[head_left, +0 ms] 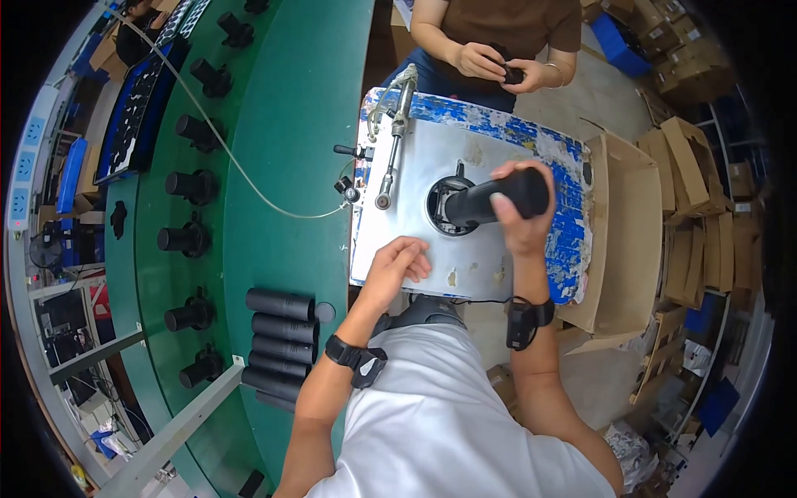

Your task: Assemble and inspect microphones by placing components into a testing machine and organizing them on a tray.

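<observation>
Our right hand (531, 232) is closed around a long, smooth black cylinder (486, 203), thumb on the near side and fingers wrapped over the far side near its raised end. The cylinder's other end meets a round black ring-shaped fixture (435, 217); we cannot tell how deep it sits. That fixture is set in a flat silver metal plate (477, 274) on a counter with chipped blue-and-white paint (564, 216).

Our left hand (400, 264) is at the plate's near edge, fingers loosely curled, with nothing visible in its grasp; we cannot tell whether it touches the metal. Left of the cylinder, a slim silver metal piston arm (398, 133) angles over the plate.

On the long green counter (290, 158) to our left, several matching black tubes (282, 324) lie side by side, and beyond them stands a row of short black flanged parts (191, 187). Opposite us, a co-worker's two hands (480, 62) hold a small black piece (514, 76). An open brown cardboard box (623, 241) stands at our right.
</observation>
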`<state>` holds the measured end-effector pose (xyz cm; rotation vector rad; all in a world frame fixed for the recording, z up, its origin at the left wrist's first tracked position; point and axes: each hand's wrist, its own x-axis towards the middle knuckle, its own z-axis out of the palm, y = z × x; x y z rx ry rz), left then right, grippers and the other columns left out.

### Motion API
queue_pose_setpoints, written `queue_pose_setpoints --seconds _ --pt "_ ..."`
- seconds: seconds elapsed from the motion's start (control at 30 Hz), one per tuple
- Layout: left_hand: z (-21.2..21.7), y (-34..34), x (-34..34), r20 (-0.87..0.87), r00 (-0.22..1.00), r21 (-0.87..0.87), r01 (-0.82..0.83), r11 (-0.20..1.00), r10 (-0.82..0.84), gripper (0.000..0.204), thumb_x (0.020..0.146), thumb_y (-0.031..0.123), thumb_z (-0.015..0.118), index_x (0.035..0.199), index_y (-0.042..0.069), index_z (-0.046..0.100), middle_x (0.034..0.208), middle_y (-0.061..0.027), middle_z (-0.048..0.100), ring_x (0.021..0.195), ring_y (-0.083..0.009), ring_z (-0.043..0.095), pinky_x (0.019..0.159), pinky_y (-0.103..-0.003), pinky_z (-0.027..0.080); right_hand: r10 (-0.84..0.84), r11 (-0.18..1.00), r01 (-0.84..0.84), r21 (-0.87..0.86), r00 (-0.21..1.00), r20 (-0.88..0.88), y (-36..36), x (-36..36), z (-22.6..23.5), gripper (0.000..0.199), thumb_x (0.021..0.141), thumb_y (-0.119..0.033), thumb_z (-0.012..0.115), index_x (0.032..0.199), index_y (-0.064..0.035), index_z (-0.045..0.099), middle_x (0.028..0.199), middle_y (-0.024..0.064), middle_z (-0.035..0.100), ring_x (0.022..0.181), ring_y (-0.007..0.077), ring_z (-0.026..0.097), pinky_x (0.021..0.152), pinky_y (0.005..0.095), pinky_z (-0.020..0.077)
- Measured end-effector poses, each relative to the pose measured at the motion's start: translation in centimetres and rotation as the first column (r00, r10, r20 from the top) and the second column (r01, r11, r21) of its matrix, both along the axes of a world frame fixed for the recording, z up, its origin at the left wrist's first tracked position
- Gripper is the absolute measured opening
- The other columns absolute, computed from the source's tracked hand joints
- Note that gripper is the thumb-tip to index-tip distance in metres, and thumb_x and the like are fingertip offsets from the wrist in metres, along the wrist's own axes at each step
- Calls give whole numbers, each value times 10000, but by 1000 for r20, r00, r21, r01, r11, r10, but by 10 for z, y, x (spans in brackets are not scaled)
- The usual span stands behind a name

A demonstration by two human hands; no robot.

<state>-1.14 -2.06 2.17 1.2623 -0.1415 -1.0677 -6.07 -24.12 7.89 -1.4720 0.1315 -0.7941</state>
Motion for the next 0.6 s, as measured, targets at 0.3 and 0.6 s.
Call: queue_pose_setpoints --seconds 0.3,0.6 --pt "-8 11 3 -74 997 -140 2 990 -13 224 1008 179 466 1092 2 573 853 -74 643 750 -142 628 693 -255 508 291 918 -321 -232 944 -154 6 42 9 509 655 7 737 1109 -20 510 952 113 631 894 184 604 845 330 482" --pt "-12 17 10 -106 991 -279 54 959 -87 234 1017 175 445 1125 0 556 919 -99 629 818 -169 625 746 -282 505 -106 973 92 -214 993 -58 35 21 -49 512 676 21 728 1123 -18 481 959 94 615 903 181 606 878 329 469"
